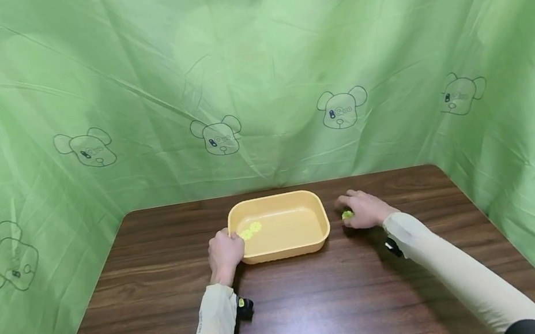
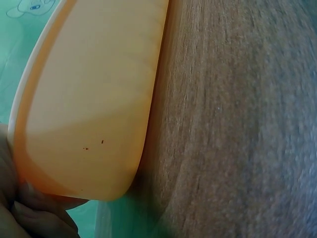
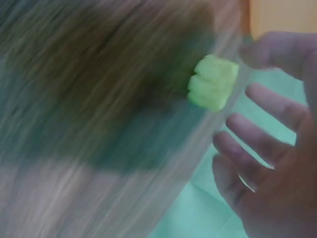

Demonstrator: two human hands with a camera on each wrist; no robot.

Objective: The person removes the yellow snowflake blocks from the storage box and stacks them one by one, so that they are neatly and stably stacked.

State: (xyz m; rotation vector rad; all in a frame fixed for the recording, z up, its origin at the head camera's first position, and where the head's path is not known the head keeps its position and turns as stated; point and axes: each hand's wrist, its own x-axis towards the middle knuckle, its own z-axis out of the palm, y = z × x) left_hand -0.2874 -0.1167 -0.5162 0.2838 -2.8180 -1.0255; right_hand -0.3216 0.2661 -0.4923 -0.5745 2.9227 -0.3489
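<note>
A pale yellow plastic tray (image 1: 288, 251) with rounded corners stands on the table near its far edge. My left hand (image 1: 226, 250) grips the tray's left end, the thumb over the rim; in the left wrist view the curled fingers (image 2: 42, 213) show at its corner. Two small yellow-green pieces with scalloped edges (image 1: 251, 231) lie inside at the left. To the right of the tray, my right hand (image 1: 365, 210) reaches over a small yellow-green block with a notched edge (image 3: 214, 83). In the right wrist view its thumb and fingers are spread, with the block just beyond the fingertips.
The dark wooden table (image 1: 301, 313) has green curtains (image 1: 258, 75) with printed bear heads behind it and on both sides. Each sleeved forearm carries a small black wrist device (image 1: 245, 308).
</note>
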